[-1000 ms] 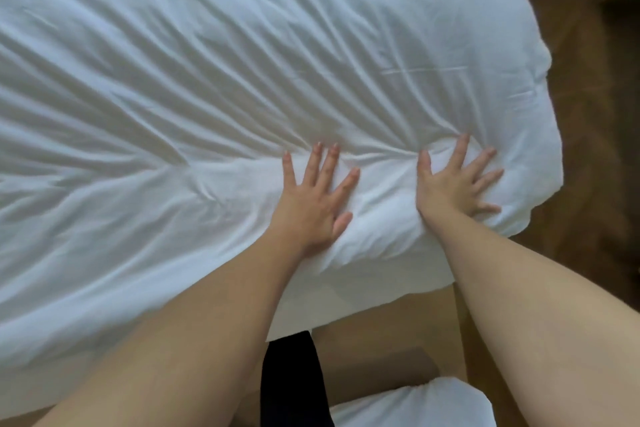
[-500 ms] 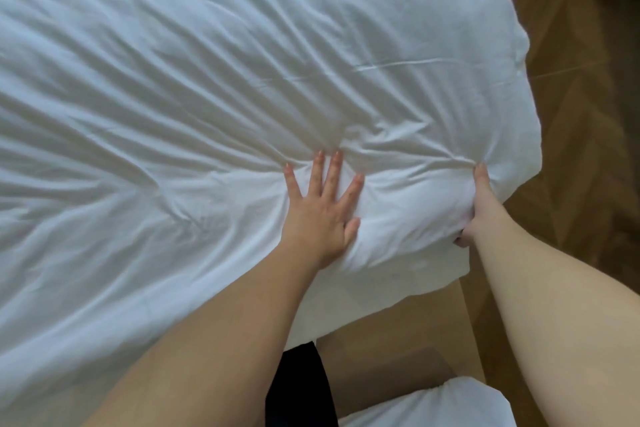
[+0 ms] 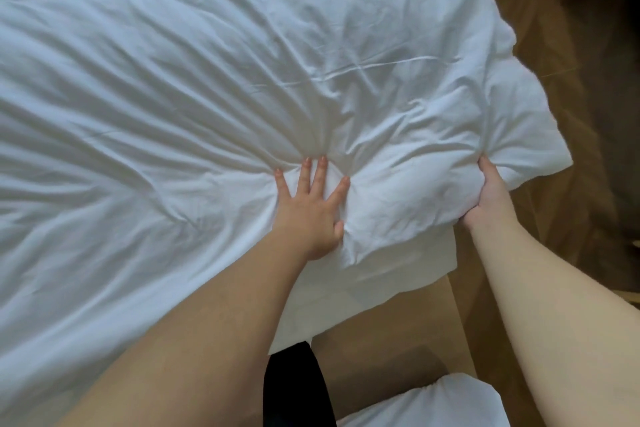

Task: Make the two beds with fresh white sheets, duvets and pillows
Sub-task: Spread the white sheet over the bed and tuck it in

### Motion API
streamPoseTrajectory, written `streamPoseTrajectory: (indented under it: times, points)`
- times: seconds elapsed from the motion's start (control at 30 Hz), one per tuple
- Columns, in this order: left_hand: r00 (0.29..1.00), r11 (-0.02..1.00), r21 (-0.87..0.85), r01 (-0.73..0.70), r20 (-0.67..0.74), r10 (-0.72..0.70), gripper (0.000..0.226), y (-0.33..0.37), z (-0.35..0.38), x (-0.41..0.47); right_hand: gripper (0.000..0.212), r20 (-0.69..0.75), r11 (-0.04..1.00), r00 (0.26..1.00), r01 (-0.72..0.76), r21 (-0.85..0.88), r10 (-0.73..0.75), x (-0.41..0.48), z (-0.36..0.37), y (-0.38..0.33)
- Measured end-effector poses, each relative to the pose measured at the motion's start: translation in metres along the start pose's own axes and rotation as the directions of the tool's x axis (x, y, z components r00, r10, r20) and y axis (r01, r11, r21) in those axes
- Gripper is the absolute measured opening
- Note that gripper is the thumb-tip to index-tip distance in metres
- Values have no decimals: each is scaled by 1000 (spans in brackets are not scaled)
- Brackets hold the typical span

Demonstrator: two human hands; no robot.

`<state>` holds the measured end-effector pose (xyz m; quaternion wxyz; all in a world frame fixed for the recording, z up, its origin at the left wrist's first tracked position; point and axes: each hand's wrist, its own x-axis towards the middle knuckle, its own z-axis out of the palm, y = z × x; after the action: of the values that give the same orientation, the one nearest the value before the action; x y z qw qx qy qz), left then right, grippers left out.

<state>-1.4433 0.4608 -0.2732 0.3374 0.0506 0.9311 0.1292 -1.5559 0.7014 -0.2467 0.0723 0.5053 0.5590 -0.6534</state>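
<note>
A wrinkled white duvet (image 3: 207, 97) covers the bed and fills most of the head view. My left hand (image 3: 308, 208) presses flat on it near the bed's near edge, fingers spread, with creases fanning out from the fingertips. My right hand (image 3: 490, 194) grips the duvet's right corner, thumb on top and fingers hidden underneath the fabric. The corner (image 3: 526, 149) bulges past that hand over the floor. Below the duvet, a white sheet (image 3: 381, 274) hangs over the bed's side.
A tan bed base (image 3: 388, 340) shows below the sheet. Wooden floor (image 3: 588, 114) runs along the right. A second white bedding piece (image 3: 433, 406) lies at the bottom edge. Black clothing (image 3: 294, 388) of mine shows at bottom centre.
My right hand went from lying flat on the duvet to gripping its right corner from the side. The left hand stayed pressed in place. The view shifted slightly.
</note>
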Motion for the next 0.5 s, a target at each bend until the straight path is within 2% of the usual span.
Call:
streamPoseTrajectory:
  times: [0.07, 0.13, 0.17, 0.2, 0.27, 0.33, 0.37, 0.43, 0.5]
  points:
    - [996, 994, -111, -11, 87, 21, 72, 0, -10, -9, 87, -72, 983, 981, 180, 17, -179, -14, 9, -6]
    - [998, 903, -428, 32, 65, -5, 70, 1, -24, -19, 82, 10, 942, 942, 335, 4, -335, -34, 25, -15]
    - [999, 787, -615, 53, 31, -43, 68, 2, -33, -24, 78, 76, 920, 918, 392, -7, -390, -46, 35, -19]
    - [996, 628, -776, 58, 4, -87, 67, 2, -43, -29, 75, 137, 897, 890, 442, -22, -435, -61, 45, -22]
    - [988, 275, -961, 38, -5, -154, 63, 1, -71, -40, 66, 246, 832, 817, 551, -65, -522, -94, 68, -26]
    - [985, -9, -1000, 13, 14, -171, 61, -6, -103, -55, 54, 378, 751, 734, 647, -135, -565, -129, 86, -23]
    - [985, -111, -994, -3, 16, -171, 64, -13, -121, -63, 54, 453, 692, 683, 699, -178, -573, -147, 94, -21]
    - [987, -267, -962, -52, -10, -158, 76, -34, -155, -86, 58, 590, 553, 589, 788, -269, -552, -188, 112, -13]
    - [986, -372, -921, -118, -64, -156, 79, -67, -186, -114, 57, 698, 442, 516, 842, -309, -496, -227, 128, -1]
